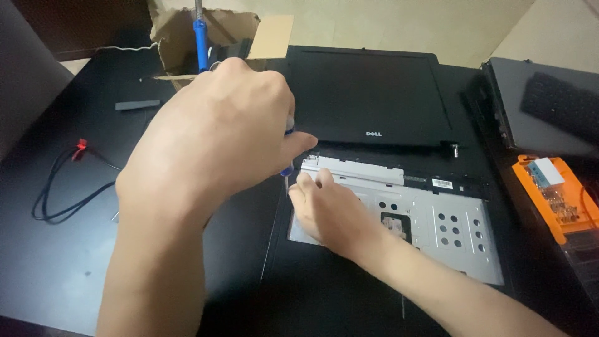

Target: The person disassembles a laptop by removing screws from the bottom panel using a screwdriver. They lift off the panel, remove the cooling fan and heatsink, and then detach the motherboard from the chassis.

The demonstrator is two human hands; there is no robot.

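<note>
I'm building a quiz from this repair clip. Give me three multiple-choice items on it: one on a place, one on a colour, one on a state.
1. Where does the orange case lie?
A. right of the laptop
B. on the lid
C. in the box

2. What colour is the handle of the screwdriver?
A. red
B. blue
C. yellow

3. How is the laptop?
A. shut
B. open, keyboard fitted
C. open, metal plate bare

Answers:
1 A, it sits at the right edge of the table, beyond the laptop.
2 B, blue shows below the left hand that grips it.
3 C, the right hand rests on the bare silver plate, with the lid laid back.
</note>
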